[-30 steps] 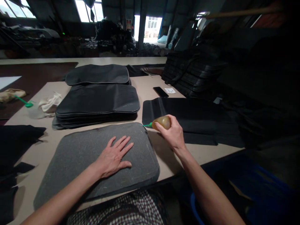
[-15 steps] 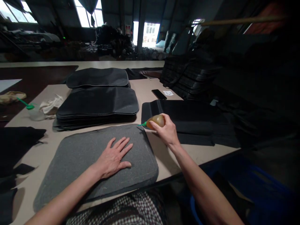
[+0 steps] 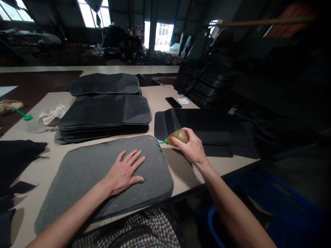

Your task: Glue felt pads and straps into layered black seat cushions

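Observation:
My left hand (image 3: 125,174) lies flat with its fingers spread on a grey rounded panel (image 3: 88,168). In my right hand (image 3: 192,146) is a squeeze bottle (image 3: 178,137) of amber liquid, my fingers wrapped round it. Its green nozzle (image 3: 163,141) points left, with the tip at the panel's upper right edge. Behind the panel rests a stack of black rounded sheets (image 3: 106,112). Flat black pieces (image 3: 191,124) lie beyond my right hand.
A phone (image 3: 173,102) and a small white card (image 3: 183,101) lie behind. At the left are a clear bottle with a green cap (image 3: 33,124), a crumpled cloth (image 3: 53,115) and black scraps (image 3: 20,155). A black pile (image 3: 201,84) stands back right; blue containers (image 3: 289,203) sit lower right.
My right hand and the squeeze bottle have moved right and slightly toward me, the nozzle shifting along the panel's corner. My left hand stays in place on the panel. The view has shifted slightly.

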A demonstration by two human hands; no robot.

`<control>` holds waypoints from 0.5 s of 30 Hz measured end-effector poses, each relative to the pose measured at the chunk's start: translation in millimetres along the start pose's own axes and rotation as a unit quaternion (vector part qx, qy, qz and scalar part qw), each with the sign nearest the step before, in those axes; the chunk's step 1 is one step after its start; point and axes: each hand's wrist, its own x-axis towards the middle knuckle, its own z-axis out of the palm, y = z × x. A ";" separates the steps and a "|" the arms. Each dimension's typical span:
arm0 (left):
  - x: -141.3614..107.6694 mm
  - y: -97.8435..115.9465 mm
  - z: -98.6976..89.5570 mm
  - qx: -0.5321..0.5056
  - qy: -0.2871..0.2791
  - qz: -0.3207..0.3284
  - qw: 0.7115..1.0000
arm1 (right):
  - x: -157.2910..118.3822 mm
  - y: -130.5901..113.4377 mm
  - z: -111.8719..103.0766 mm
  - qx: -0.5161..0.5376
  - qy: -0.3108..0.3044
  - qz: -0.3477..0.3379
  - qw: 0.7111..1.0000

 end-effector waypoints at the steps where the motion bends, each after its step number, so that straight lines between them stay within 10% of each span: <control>1: -0.1 0.1 -0.3 -0.001 -0.001 -0.001 1.000 | -2.1 1.5 -3.2 0.000 -0.005 0.010 1.000; 8: -1.2 0.3 1.1 0.000 0.007 0.000 1.000 | -17.2 13.4 -30.4 0.092 -0.118 0.104 0.983; 11: -0.8 -1.5 1.7 -0.002 0.008 0.005 1.000 | -26.8 18.3 -44.7 0.245 -0.200 0.193 0.929; 15: -1.9 -1.5 -1.0 -0.016 -0.001 -0.002 1.000 | -48.8 37.4 -55.1 0.405 -0.163 0.275 0.856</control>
